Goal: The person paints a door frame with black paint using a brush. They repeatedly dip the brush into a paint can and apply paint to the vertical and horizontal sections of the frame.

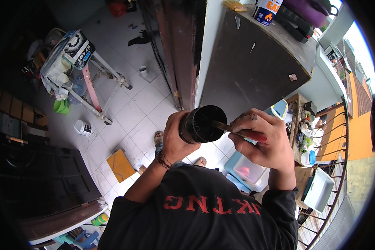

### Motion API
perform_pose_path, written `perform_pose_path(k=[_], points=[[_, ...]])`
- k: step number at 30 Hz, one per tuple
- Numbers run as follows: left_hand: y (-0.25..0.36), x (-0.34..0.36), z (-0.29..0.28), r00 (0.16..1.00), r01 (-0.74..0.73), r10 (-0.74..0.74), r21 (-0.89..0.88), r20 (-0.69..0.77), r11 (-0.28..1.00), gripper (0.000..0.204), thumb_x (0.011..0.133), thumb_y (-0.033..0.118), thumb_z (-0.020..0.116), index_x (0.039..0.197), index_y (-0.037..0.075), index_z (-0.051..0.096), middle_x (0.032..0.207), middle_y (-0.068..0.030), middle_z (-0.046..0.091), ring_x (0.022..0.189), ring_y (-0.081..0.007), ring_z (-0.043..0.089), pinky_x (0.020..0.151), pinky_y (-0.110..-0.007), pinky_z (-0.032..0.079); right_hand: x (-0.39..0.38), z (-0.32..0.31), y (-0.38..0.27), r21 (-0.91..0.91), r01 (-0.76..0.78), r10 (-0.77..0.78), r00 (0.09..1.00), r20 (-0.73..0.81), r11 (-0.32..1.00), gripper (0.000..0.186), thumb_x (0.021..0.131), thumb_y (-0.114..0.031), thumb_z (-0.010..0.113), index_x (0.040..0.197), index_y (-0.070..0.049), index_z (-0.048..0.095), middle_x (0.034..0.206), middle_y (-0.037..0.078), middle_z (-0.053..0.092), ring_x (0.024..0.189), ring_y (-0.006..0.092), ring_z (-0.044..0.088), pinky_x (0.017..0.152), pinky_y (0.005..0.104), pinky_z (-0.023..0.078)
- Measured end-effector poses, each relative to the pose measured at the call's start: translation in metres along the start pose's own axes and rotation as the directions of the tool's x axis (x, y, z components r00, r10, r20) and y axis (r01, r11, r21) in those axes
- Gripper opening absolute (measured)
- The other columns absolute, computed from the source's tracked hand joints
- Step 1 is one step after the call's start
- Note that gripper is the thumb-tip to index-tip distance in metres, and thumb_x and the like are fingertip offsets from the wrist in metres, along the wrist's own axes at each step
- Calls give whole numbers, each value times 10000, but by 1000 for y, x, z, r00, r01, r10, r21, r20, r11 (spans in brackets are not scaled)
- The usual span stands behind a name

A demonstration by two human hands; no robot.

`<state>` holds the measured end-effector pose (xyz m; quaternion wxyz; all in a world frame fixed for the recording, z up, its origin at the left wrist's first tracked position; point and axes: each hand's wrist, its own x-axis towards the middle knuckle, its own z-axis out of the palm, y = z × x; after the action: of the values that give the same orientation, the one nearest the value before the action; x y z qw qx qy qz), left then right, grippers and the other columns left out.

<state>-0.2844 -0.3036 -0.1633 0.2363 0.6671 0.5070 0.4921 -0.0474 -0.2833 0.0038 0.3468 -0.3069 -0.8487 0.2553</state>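
Note:
My left hand [174, 137] is wrapped round the side of a round black can [189, 130], held up in front of my chest and tilted so its dark mouth shows. A dark coating seems to line the inside, but the contents are too dark to make out. In my right hand [264, 139] is a red-handled tool [255, 136], gripped between thumb and fingers. Its brownish flat shaft reaches over the can's rim into the mouth. The tool's working end is hidden inside, so its kind cannot be told. Dark smudges mark my right fingers.
A dark cabinet [250, 62] stands ahead, with a gas canister [267, 11] on top. At left are a paint-stained stand [87, 79], a green bucket [61, 106] and a white tub [82, 128]. A yellow-brown board [121, 166] lies on the tiles. Plastic bins [248, 168] sit right, by a railing [345, 137].

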Motion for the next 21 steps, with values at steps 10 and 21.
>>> perform_pose_path(k=[10,21], points=[[4,0,3,980,-187,193,99,-56,977,811,615,192,890,1321,2,540,1288,-186,575,1217,-387,555,1060,-478,435,21,-8,11,86,3,-30,947,319,996,229,588,57,688,802,-18,655,830,112,669,742,306,680,643,373,536],[4,-6,2,976,-195,205,120,-70,973,755,624,126,852,1308,9,556,1269,-173,587,1210,-381,561,1060,-476,427,30,12,10,63,2,-23,941,338,998,126,591,46,674,700,1,631,748,110,665,671,288,676,617,342,518]])
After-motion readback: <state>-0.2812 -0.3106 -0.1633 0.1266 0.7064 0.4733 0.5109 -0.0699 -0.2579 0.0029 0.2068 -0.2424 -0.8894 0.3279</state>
